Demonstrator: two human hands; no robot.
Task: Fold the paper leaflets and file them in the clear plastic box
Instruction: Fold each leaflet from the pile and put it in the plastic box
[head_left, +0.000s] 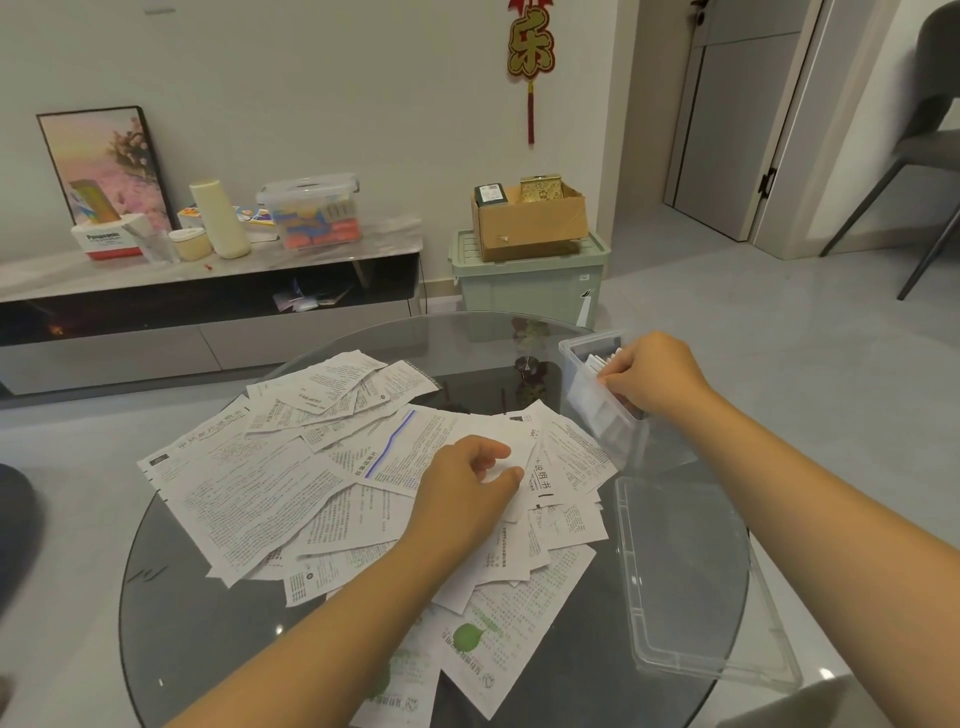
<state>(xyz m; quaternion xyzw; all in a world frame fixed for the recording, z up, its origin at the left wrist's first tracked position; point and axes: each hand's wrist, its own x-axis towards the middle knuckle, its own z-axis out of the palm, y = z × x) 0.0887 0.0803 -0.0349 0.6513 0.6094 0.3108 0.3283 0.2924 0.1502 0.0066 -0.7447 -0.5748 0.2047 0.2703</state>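
Folded leaflets (597, 364) are pinched by the right hand (657, 376) inside the clear plastic box (587, 410) at the glass table's (197, 623) far edge, seemingly to seat them upright. An unfolded leaflet (498, 441) atop the loose pile (291, 467) is gripped by the left hand (467, 483), likely next for folding. The box lid (685, 582) lies nearby.

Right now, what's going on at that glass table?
A person is sorting paper leaflets. The right hand reaches into the clear plastic box at the table's far right, fingers curled on folded papers standing inside it. The left hand rests on the loose pile of unfolded leaflets spread across the round glass table, thumb and fingers closing on a white sheet. The box's clear lid lies off, flat near the right edge. Most leaflets are not yet folded.
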